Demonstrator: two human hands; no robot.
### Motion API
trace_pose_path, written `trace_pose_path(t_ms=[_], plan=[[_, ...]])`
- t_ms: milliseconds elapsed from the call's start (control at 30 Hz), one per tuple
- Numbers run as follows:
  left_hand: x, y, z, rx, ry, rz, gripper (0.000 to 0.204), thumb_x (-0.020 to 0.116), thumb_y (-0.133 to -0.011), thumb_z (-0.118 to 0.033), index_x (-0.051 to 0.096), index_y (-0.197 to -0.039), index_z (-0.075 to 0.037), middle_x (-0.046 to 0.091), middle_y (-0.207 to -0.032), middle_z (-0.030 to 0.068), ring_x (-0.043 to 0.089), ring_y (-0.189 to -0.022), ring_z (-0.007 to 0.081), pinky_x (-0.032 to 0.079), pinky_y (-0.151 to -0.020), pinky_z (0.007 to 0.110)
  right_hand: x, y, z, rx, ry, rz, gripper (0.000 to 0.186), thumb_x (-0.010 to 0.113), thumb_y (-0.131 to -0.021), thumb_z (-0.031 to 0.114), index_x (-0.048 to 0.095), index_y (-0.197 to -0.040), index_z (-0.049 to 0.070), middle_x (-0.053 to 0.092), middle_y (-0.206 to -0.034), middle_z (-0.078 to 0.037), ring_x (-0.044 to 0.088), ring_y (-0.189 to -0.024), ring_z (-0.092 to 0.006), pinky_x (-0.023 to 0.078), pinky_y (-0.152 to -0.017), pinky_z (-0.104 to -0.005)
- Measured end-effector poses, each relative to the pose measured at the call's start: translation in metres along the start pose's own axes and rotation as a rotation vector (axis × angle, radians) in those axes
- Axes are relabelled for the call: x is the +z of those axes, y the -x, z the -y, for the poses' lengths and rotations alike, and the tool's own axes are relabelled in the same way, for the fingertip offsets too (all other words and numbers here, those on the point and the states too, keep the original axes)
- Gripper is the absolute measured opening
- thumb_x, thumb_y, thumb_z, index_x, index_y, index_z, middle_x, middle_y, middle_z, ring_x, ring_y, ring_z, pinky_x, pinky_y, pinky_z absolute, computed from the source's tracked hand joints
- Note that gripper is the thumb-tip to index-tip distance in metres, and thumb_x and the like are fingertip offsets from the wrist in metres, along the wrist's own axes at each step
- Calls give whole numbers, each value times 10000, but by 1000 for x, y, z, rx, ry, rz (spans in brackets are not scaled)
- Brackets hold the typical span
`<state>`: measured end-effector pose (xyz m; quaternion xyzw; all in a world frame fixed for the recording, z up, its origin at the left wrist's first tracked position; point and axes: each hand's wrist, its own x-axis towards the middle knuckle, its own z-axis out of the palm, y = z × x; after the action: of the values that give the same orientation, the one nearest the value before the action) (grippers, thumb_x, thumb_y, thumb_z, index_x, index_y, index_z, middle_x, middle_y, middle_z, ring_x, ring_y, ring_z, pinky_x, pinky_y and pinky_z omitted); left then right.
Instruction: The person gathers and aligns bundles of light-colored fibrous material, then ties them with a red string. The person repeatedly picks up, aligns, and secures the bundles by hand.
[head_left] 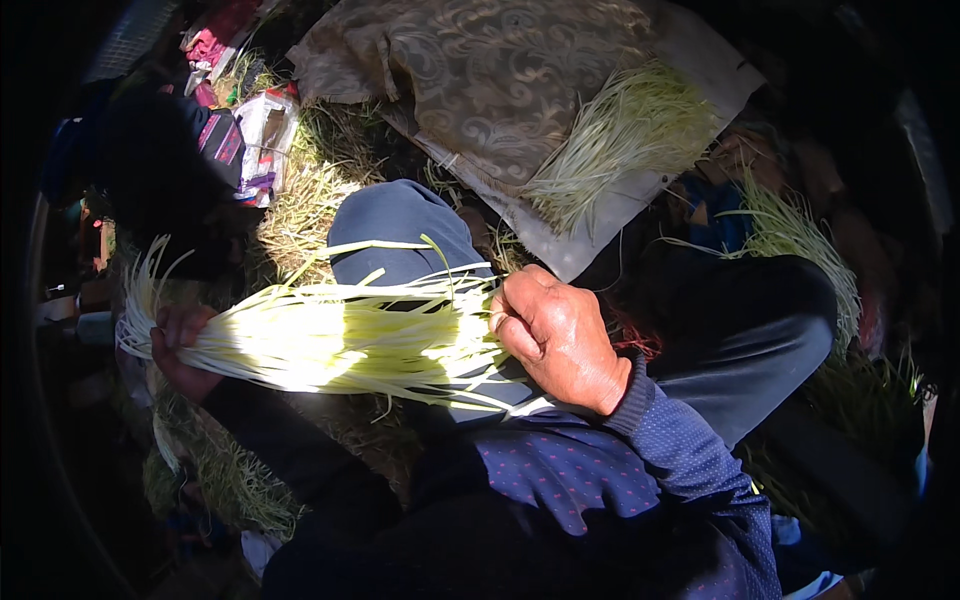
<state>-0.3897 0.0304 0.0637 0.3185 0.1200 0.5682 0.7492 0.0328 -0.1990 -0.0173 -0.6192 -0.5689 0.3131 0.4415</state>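
A thick bunch of pale yellow chives (pixel 400 335) stretches sideways across my lap, its middle glaring white in the sun. My left hand (pixel 185 350), in shadow, is wrapped around the bunch near its white end on the left. At the other end my right hand (pixel 562 335) is closed in a pinch on the leaf tips; its fingertips are partly hidden behind the hand. A few long blades stick out loosely above and below the bunch.
My bent knee (pixel 400 225) lies beyond the bunch. Ahead, a patterned cloth (pixel 480 90) covers part of a pale sheet bearing a pile of chives (pixel 635 130). More chives (pixel 800 245) lie at the right. Dry straw (pixel 305 210) and packages (pixel 265 140) are at the left.
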Motion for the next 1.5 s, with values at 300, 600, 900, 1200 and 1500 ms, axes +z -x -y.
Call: trace_pose_path(t_ms=[300,600,900,1200,1500], plan=[[-12,1,-11,-19,-81,-17,181,718,-1057,-160,541,-1062,-124,531,-821,-45,573,-783,151,528,-920,408,-47,18,-43,298,113,-290,102,725,-934,25,738,-1035,26,725,-905,-166,723,-891,-379,574,-784,-443],[-15,-4,-16,-86,-112,49,226,742,-1051,-192,521,-1015,-157,515,-798,-60,558,-795,123,508,-918,365,-8,-21,-4,184,-6,-25,288,743,-991,330,735,-951,45,729,-933,-199,712,-892,-438,557,-777,-539],[-12,-3,-19,-91,-119,66,240,749,-1053,-202,517,-1004,-165,506,-803,-67,528,-792,121,484,-944,341,-12,-8,-62,432,245,-48,171,758,-948,208,728,-975,41,739,-938,-198,728,-938,-426,566,-803,-523],[-44,-1,-38,-68,-232,23,234,729,-1068,-204,509,-995,-165,517,-826,-62,538,-832,128,474,-973,346,12,-11,-60,92,-209,38,205,705,-1043,165,747,-1173,12,738,-988,-118,688,-947,-279,551,-888,-375],[-55,2,-43,-115,-289,-158,237,699,-1086,-284,525,-952,-195,517,-853,-79,528,-933,131,452,-1015,366,25,1,-84,289,-472,-33,157,661,-1003,125,710,-948,-13,696,-818,-172,669,-746,-271,529,-732,-420]])
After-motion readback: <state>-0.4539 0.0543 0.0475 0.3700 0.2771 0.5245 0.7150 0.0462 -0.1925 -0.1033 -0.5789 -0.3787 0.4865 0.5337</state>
